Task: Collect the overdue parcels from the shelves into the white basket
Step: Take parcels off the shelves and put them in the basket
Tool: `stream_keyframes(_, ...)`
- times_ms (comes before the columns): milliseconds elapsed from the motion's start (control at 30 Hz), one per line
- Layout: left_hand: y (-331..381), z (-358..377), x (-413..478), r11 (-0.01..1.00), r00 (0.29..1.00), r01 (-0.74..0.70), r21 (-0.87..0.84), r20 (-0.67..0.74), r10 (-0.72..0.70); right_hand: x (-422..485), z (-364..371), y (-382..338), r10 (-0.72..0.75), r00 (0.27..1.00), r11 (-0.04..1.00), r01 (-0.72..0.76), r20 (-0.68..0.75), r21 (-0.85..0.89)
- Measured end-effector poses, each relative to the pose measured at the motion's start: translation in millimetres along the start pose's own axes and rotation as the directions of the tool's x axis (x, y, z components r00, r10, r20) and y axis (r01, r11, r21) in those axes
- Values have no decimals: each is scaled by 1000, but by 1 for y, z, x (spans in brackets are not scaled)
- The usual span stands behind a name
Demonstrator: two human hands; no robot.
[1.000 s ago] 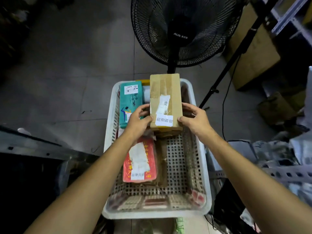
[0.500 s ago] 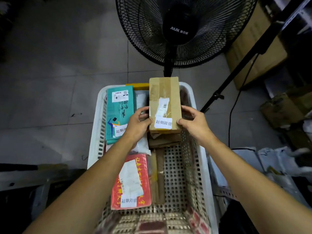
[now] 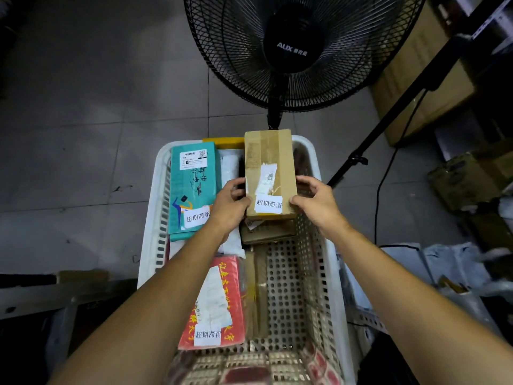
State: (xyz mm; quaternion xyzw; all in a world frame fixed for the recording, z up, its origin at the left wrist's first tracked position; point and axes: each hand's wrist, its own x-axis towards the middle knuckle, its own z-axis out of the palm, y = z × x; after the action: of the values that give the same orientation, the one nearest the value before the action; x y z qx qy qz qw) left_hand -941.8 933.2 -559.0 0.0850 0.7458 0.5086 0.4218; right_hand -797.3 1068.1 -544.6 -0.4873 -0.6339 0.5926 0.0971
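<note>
Barely visible, carton (image 3: 267, 232) under box (image 3: 270, 162).

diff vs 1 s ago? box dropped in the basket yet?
Barely any: left hand and right hand still grip the brown box by its near end, over the white basket's far right corner; not released. More of the brown parcel under it shows now, which may be only the camera shifting. The teal parcel and red parcel lie as before.

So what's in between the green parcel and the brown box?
A white parcel lies between the green parcel and the brown box, in the head view. The left hand, gripping the box, covers its middle.
</note>
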Motion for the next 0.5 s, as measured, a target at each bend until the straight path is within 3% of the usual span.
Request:
stream_keyframes(200,0,-1,-2,998,1000,9,69,18,-11,0,2,1,-6,1000,997,5,-7,-75)
stream_keyframes(300,11,-6,-4,978,999,-18,209,36,10,-1,0,-7,-15,1000,980,20,28,-198)
stream_keyframes(400,28,-15,-12,906,998,-65,419,44,51,-5,-6,-25,-20,997,906,49,74,-421)
stream_keyframes(500,47,-29,-27,769,990,-129,627,35,138,-18,-10,-51,-24,994,796,81,102,-599)
